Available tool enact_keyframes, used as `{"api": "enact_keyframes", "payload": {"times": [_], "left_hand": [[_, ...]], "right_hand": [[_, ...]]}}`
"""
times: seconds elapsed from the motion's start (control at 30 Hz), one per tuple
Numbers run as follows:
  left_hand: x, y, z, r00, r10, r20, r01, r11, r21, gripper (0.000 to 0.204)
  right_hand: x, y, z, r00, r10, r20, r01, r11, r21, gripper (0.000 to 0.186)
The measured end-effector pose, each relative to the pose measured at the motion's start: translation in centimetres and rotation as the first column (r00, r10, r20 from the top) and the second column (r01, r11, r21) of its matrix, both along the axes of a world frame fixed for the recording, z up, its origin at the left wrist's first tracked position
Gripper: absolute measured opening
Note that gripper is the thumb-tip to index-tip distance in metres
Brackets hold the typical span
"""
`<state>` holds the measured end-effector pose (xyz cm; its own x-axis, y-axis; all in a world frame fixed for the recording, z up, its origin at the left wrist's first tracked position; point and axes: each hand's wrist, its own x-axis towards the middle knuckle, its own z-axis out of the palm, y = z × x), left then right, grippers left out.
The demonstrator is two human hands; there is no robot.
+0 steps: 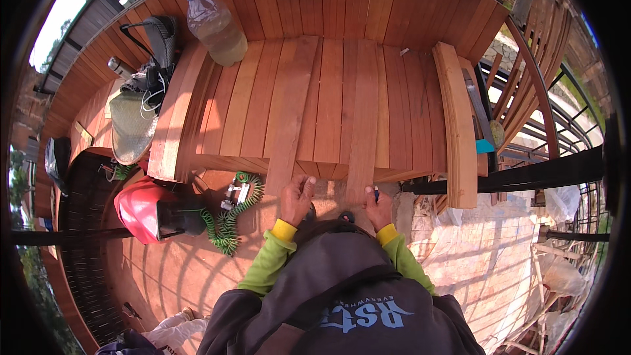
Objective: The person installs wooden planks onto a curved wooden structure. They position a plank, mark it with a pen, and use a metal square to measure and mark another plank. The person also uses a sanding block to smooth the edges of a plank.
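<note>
Two loose reddish wooden planks lie across a slatted wooden bench, their near ends jutting past its front edge. My left hand [298,200] is at the near end of the left plank [294,115], its fingers curled over the right edge. Beside the end of the right plank [361,112] is my right hand [379,213]. It pinches a thin dark stick [376,193], like a pencil or pen; its far part is too small to make out. The bench seat [327,112] shows between the planks.
Stacked boards lie on the bench at the right [458,131] and left [175,118]. A large bottle [215,26] stands at the back left, near a woven hat [131,128]. Below are a red-and-black object [139,209] and a coiled green hose [225,230]. A black rail [526,172] crosses at right.
</note>
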<state>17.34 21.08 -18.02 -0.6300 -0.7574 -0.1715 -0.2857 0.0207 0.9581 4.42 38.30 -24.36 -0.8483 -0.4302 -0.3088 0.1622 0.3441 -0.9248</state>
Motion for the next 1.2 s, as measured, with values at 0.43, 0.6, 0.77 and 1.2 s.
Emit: {"api": "enact_keyframes", "payload": {"times": [0.43, 0.6, 0.77, 1.2], "left_hand": [[3.3, -9.8, -7.3, 0.963, 0.183, 0.199, -0.188, 0.982, 0.009, 0.050], [1.3, -8.4, -2.6, 0.998, 0.048, -0.032, -0.036, 0.948, 0.315, 0.047], [-0.2, -6.9, 0.6, 0.987, 0.044, -0.154, 0.010, 0.943, 0.334, 0.042], [0.5, -0.6, 3.3, 0.855, 0.266, -0.445, 0.070, 0.791, 0.608, 0.029]], "right_hand": [[-0.7, -0.2, 0.4, 0.997, 0.017, 0.077, -0.012, 0.997, -0.071, 0.039], [-1.6, 2.4, -2.0, 1.000, 0.018, -0.010, -0.018, 1.000, 0.005, 0.039], [-2.4, 6.1, -3.8, 0.993, -0.121, 0.005, 0.121, 0.992, 0.047, 0.036], [-0.7, 3.4, 4.9, 0.989, -0.044, -0.143, 0.003, 0.963, -0.270, 0.022]]}}
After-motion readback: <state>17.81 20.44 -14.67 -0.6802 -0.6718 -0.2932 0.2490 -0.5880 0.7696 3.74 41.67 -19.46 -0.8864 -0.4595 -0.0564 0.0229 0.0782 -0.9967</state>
